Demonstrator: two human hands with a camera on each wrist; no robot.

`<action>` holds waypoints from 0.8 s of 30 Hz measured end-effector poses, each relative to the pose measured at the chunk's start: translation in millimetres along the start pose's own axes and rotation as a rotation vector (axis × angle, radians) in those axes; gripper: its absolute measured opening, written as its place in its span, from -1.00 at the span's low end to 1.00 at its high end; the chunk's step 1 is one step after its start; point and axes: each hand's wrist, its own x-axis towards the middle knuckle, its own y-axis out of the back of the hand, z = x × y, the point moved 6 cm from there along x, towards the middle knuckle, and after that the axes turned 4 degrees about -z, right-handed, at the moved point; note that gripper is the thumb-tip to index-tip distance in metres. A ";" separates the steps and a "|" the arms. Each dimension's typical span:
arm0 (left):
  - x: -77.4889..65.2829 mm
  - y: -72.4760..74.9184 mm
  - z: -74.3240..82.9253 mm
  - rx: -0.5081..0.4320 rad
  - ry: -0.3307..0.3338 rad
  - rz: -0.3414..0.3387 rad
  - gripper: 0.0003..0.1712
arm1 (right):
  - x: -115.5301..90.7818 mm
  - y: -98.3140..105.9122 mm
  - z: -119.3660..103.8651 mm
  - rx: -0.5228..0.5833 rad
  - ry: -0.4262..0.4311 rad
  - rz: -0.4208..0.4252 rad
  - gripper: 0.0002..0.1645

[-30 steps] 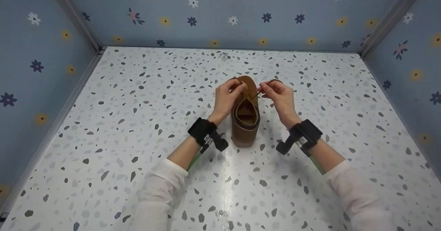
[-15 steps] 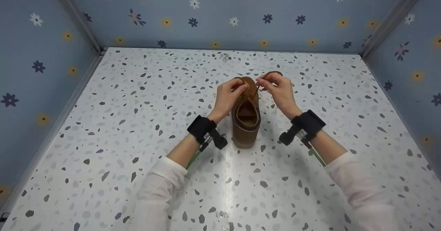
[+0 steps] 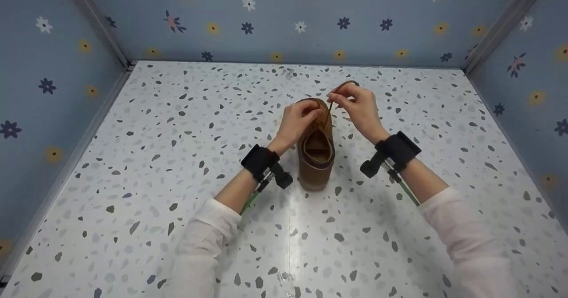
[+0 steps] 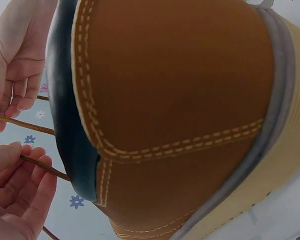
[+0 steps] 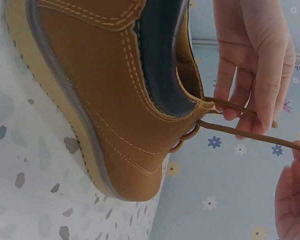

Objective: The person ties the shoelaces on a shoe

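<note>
A brown lace-up shoe (image 3: pixel 316 173) with a dark padded collar (image 5: pixel 162 60) stands upright, its toe pointing away from me. My left hand (image 3: pixel 295 122) is beside its front left and pinches one end of the shoelace (image 4: pixel 45 167) between thumb and fingers. Ahead and to the right, my right hand (image 3: pixel 360 111) pinches the other shoelace end (image 3: pixel 330 108), which runs straight up from the shoe's throat. Past those fingers, the loose tail (image 3: pixel 348 83) arcs over the hand. In the right wrist view both lace strands leave the top of the shoe separately.
The shoe stands on a white speckled tabletop (image 3: pixel 186 164). Blue flowered panels (image 3: pixel 284 18) rise at the back and both sides. Each wrist wears a black strap (image 3: pixel 398 150) with a small camera and a green cable.
My right hand has moved forward and slightly left, drawing its lace strand longer out of the shoe. The left hand and the shoe have stayed almost in place.
</note>
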 end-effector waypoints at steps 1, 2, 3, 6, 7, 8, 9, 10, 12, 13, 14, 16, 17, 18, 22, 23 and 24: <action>-1.2 1.7 5.9 -0.003 -0.004 -0.016 -0.82 | 1.0 -0.5 -0.8 0.000 -0.013 -0.005 -0.89; -3.0 4.9 15.1 -0.008 0.001 -0.037 -0.82 | 1.5 -1.1 -3.7 -0.020 -0.013 -0.002 -0.87; -5.3 8.7 25.4 -0.011 0.003 -0.057 -0.83 | 1.9 -1.5 -6.3 -0.038 -0.008 -0.001 -0.86; -11.5 19.5 54.5 -0.036 0.006 -0.129 -0.83 | 3.6 -2.6 -9.6 -0.058 0.001 -0.004 -0.86; -12.8 22.6 62.2 -0.037 0.001 -0.149 -0.83 | 4.8 -2.9 -7.6 -0.062 0.000 -0.006 -0.86; -14.6 26.0 70.5 -0.037 0.007 -0.164 -0.82 | 5.8 -3.2 -6.7 -0.072 0.007 -0.006 -0.85; -16.0 28.1 76.0 -0.042 0.006 -0.174 -0.82 | 6.8 -3.7 -6.2 -0.080 0.015 -0.008 -0.85; -16.1 28.7 77.6 -0.044 0.001 -0.186 -0.81 | 7.9 -4.2 -5.2 -0.086 0.020 -0.010 -0.86; -16.3 28.8 78.0 -0.049 -0.013 -0.197 -0.79 | 9.2 -5.5 -5.1 -0.092 0.027 -0.019 -0.86; -16.3 28.6 77.7 -0.051 -0.020 -0.199 -0.78 | 9.8 -6.3 -5.9 -0.097 0.032 -0.023 -0.86; -16.7 28.3 77.5 -0.056 -0.026 -0.199 -0.78 | 10.4 -7.1 -7.3 -0.100 0.040 -0.028 -0.87; -15.5 26.0 72.5 -0.074 -0.052 -0.209 -0.76 | 11.3 -9.0 -10.5 -0.104 0.056 -0.037 -0.88; -15.5 25.7 72.5 -0.083 -0.058 -0.211 -0.76 | 11.6 -9.9 -11.6 -0.108 0.060 -0.042 -0.88; -15.5 25.3 72.7 -0.093 -0.061 -0.211 -0.76 | 12.2 -10.8 -12.7 -0.113 0.069 -0.047 -0.88; -13.3 21.6 68.4 -0.090 -0.068 -0.219 -0.77 | 14.5 -13.9 -16.0 -0.134 0.100 -0.063 -0.89; -13.1 21.4 68.1 -0.083 -0.068 -0.220 -0.78 | 15.2 -14.3 -16.4 -0.139 0.104 -0.065 -0.89; -12.9 21.4 68.5 -0.075 -0.076 -0.216 -0.79 | 16.0 -14.6 -16.7 -0.143 0.109 -0.067 -0.90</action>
